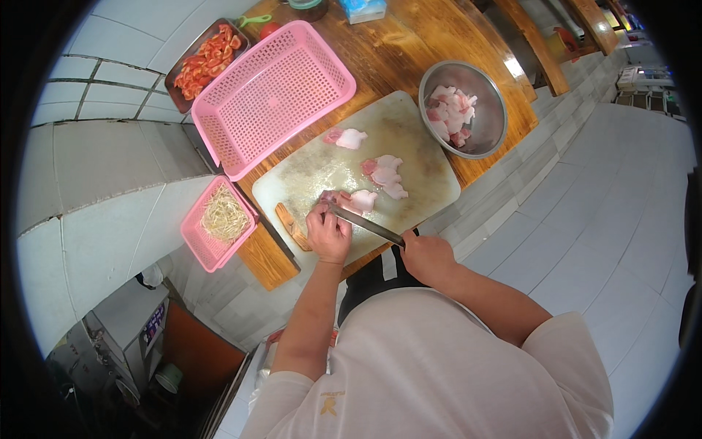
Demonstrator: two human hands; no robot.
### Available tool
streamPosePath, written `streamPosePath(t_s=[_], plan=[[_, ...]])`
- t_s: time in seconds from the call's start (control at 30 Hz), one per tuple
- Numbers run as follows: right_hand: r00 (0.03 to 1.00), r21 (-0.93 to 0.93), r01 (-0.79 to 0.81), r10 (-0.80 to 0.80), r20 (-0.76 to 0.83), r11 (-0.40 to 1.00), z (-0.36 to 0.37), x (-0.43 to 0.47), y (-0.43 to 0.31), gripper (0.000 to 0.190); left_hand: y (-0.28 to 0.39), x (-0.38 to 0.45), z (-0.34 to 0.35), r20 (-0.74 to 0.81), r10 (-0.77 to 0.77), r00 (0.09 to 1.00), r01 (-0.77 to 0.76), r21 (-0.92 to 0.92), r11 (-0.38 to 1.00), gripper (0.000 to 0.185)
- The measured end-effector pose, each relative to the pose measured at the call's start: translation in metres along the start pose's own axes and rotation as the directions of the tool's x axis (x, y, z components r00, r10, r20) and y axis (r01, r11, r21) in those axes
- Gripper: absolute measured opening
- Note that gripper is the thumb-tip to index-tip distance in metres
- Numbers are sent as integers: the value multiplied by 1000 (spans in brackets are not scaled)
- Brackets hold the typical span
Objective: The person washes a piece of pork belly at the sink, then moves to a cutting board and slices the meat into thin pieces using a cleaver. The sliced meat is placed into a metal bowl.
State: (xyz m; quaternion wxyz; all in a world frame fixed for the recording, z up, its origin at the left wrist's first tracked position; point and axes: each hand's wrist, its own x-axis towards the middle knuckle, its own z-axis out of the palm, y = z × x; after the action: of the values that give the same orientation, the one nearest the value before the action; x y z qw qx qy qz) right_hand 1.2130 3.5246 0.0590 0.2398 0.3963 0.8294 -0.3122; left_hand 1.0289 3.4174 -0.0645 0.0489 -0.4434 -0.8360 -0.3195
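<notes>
My left hand (329, 231) holds down a piece of raw meat (330, 196) near the front left of a white plastic cutting board (307, 164). My right hand (429, 258) grips a knife (367, 224) by its handle. Seen almost edge-on, the blade reaches left, and its far end meets the meat beside my left fingertips. Just beyond the blade lies a pale cut piece (363, 201). Farther back on the board are a cluster of slices (386, 174) and a separate slice (351, 138), each pale with a pink end. Fingers partly hide the held meat.
Behind the board stands a pink plastic basket (274, 101). A steel bowl (496, 129) of raw meat pieces (452, 112) overlaps its right corner. Cut tomatoes (211, 57) fill a metal tray by the tiled wall (115, 99). Bean sprouts (225, 214) lie in a smaller pink basket (192, 233).
</notes>
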Motion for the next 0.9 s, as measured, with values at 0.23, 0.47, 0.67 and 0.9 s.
streamPosePath(t_s=[0.23,0.47,0.67,0.9], plan=[[1000,56,12,-14,25,998,23,32,-10,16,0,4,2,-18,27,999,-27,11,1000,11],[996,96,89,-90,11,991,21,74,-34,14,4,5,2,-5,-7,1000,7,42,999,18],[991,59,-25,17,129,998,10,39,-9,15,2,2,5,-26,-4,1000,4,9,1000,19],[998,93,58,-57,-10,994,35,101,-35,19,-1,1,6,-28,2,1000,-1,18,1000,22]])
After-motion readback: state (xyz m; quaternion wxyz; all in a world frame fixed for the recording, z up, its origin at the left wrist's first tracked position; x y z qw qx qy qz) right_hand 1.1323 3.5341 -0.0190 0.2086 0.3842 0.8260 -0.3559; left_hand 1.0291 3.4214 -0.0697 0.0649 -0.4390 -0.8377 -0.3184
